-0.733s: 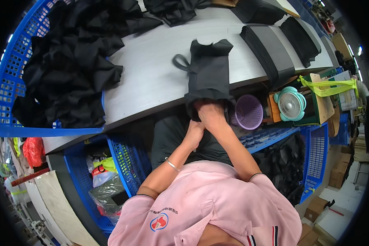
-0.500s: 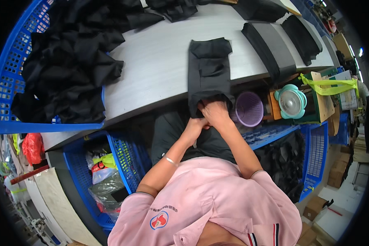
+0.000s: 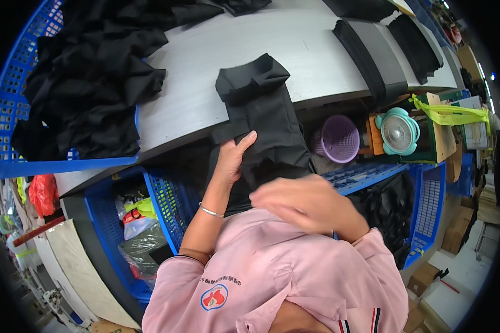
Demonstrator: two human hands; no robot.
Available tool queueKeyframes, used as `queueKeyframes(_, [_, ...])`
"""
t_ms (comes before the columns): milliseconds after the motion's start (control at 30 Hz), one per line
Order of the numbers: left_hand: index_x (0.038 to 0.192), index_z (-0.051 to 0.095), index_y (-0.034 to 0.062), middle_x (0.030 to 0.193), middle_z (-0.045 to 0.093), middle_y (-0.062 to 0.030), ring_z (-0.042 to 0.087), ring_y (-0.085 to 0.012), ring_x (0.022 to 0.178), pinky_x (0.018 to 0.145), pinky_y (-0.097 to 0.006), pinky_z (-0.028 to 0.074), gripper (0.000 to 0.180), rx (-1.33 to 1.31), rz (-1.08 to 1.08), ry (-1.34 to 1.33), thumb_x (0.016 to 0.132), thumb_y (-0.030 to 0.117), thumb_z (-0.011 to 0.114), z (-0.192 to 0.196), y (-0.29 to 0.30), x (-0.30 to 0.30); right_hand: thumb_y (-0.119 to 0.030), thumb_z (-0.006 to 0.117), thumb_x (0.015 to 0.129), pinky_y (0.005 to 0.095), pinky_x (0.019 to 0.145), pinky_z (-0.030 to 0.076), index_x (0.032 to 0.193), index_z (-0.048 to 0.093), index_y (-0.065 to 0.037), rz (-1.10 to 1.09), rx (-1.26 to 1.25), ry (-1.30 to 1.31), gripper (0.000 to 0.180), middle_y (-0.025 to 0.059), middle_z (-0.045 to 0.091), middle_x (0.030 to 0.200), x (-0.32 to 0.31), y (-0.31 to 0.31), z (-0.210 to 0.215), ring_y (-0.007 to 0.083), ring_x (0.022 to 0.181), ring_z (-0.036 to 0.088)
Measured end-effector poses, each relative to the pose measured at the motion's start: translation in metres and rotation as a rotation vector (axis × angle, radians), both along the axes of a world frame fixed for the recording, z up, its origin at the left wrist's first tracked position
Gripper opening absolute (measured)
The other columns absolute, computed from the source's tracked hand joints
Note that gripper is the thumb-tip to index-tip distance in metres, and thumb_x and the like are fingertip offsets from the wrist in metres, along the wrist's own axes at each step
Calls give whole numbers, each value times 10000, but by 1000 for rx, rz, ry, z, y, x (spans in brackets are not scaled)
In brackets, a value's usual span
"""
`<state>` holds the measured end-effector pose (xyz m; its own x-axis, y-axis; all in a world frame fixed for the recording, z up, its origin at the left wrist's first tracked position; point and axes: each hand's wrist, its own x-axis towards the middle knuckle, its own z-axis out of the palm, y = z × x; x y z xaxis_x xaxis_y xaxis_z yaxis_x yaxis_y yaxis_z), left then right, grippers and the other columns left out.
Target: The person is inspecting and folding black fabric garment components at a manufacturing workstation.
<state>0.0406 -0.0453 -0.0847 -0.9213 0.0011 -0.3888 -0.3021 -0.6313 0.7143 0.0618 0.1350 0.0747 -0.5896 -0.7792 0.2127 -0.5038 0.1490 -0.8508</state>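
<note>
A black fabric piece (image 3: 266, 122), long and folded over at its far end, runs from the white table edge down over my lap. My left hand (image 3: 231, 158) grips its left side, thumb lying on top and the other fingers hidden under the cloth. My right hand (image 3: 303, 202) is raised off the fabric in front of my chest. It is smeared by motion, so I cannot tell whether its fingers hold anything.
Loose black fabric (image 3: 89, 83) heaps over a blue basket (image 3: 66, 169) at left. Black fabric stacks (image 3: 372, 58) lie on the table (image 3: 200, 72) at right. Below are a purple bin (image 3: 339, 139), a small fan (image 3: 398, 134), and blue crates (image 3: 428, 211) beside me.
My hands were together at the fabric's near end. Now the left grips its left side, and the right has lifted away toward my chest. The fabric has shifted and its far end turned left.
</note>
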Motion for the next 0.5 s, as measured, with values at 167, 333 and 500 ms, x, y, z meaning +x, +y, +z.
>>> queueKeyframes(167, [1126, 653, 18, 1046, 667, -49, 645, -149, 951, 858, -301, 540, 341, -101, 105, -4, 860, 170, 802, -3, 2, 21, -193, 624, 901, 330, 564, 502, 776, 722, -132, -202, -180, 188, 170, 109, 750, 870, 30, -16, 107, 207, 694, 696])
queueKeyframes(333, [1066, 687, 31, 1001, 678, -26, 626, -109, 889, 797, -257, 518, 321, -219, 110, 3, 887, 275, 794, 4, 12, 17, -166, 664, 731, 267, 453, 394, 787, 682, -63, 13, -321, 485, 119, 89, 697, 692, 10, -21, 120, 187, 551, 662])
queueKeyframes(500, [1034, 692, 32, 966, 676, -16, 610, -86, 852, 756, -232, 497, 386, -152, 143, -71, 923, 399, 739, 11, -1, 26, -375, 624, 923, 391, 1027, 414, 1075, 743, -150, -52, -43, 566, 296, 67, 748, 941, 25, -7, 108, 226, 913, 696])
